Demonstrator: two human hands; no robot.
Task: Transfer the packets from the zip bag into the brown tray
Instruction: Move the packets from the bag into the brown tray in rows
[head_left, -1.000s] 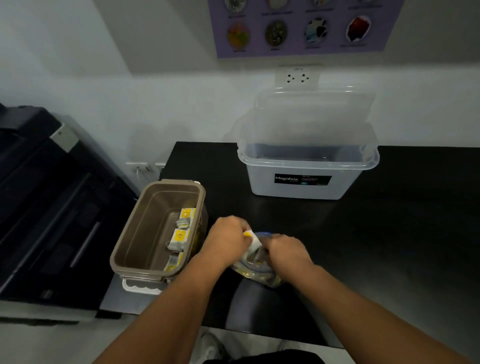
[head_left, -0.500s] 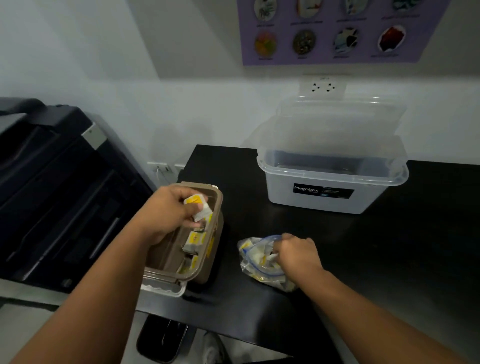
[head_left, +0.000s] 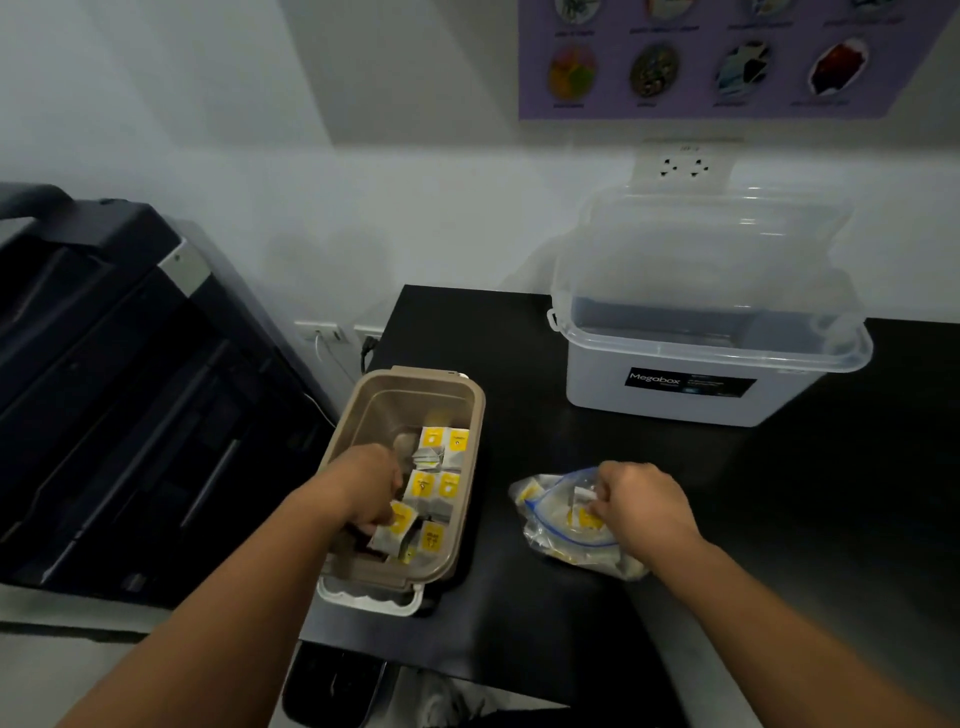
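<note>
My left hand was down inside the brown tray, toward its near end, knuckles up and fingers curled over a yellow-labelled packet that leaned tilted against its neighbours. I could not tell whether the fingers gripped it or only rested on it. The tray stood at the left edge of the counter with its long axis running away from me, and a white lid stuck out from under its near end. Inside, the packets lay along the tray's right wall from the near end to about the middle, some flat and some tilted, while the far end showed bare brown floor. To the right of the tray, apart from it, the zip bag lay slumped on the counter with its blue-edged mouth open. My right hand sat on the side of the bag away from the tray, fingers curled in at the mouth and pinching the plastic. A packet in the bag was right at my fingertips, though I could not tell if the pinch took it too. More yellow showed through the bag, so I judged the job partway done. The next packet lay rightward of the tray, nearer my right hand, and my left would have to cross the gap to reach the bag. Beyond the tray to the right stood a clear Megabox storage box, and left of the tray, off the counter, a dark copier.
</note>
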